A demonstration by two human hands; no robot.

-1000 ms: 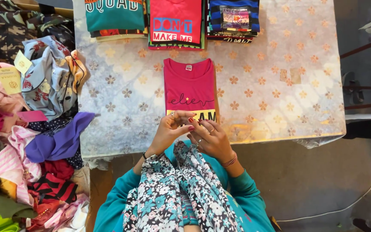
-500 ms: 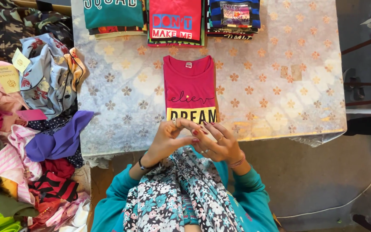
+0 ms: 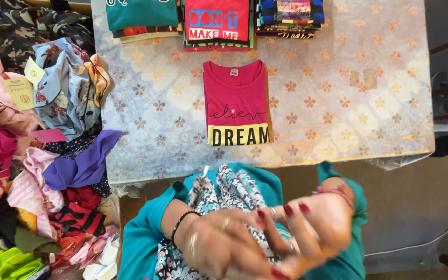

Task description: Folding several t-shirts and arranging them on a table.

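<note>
**Folded pink shirt lying square on the table as both hands are meeting at the waist**

I am looking down, through the head camera, on a table (image 3: 338, 103) that is wearing a pale cloth with a flower print and is filling the upper frame. At nine o'clock a heap of unfolded clothes (image 3: 37, 155) is spilling over the table's left edge, with a purple garment (image 3: 81, 166) hanging off its near side. At twelve o'clock, three folded stacks are sitting side by side along the far edge: a teal-topped stack (image 3: 141, 15), a red-topped stack (image 3: 216, 23) and a striped stack (image 3: 286, 18).

The pink T-shirt (image 3: 236, 101) is lying alone in the middle of the table, just on the near side of the red-topped stack. It is folded to a neat rectangle, with its collar pointing to twelve o'clock and its yellow band to six.

At six o'clock, well apart from the shirt, my left hand (image 3: 219, 243) and right hand (image 3: 307, 233) are touching each other over a flowered scarf (image 3: 224, 189). Both are blurring with motion, so I cannot tell whether either is closing on anything. No cloth is showing between the fingers.

In my judgement the fold is looking even, and handling it well is a matter of lifting it flat from both long sides so that the edges are staying aligned.
</note>
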